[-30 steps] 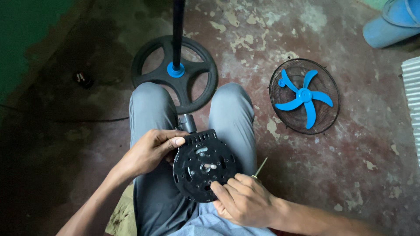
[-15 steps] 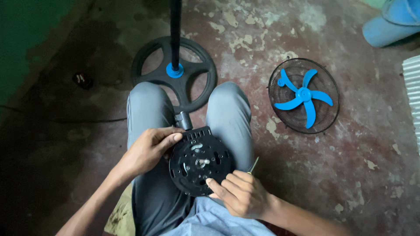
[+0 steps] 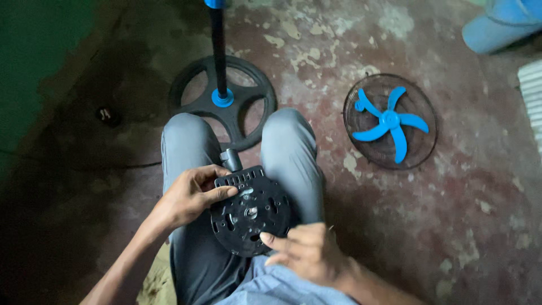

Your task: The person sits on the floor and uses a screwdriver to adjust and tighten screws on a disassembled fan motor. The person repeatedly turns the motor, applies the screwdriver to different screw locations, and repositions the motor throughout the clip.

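Item: black round fan motor housing (image 3: 251,217), held on the lap between two hands.

Detail: The housing lies face up on the grey-trousered thighs (image 3: 291,152), its short neck stub pointing toward the knees. The left hand (image 3: 189,197) grips the upper left rim, thumb laid over the vented edge. The right hand (image 3: 307,251) is curled narrow at the lower right rim, fingers on the edge; whether it pinches a small tool or fastener cannot be told. Since a second ago the right hand has slid down off the face to the rim, and the housing sits a little lower; the face now shows bare. Nearby on the floor: black stand base (image 3: 195,90) with pole, and a wire grille with the blue blade (image 3: 389,121).
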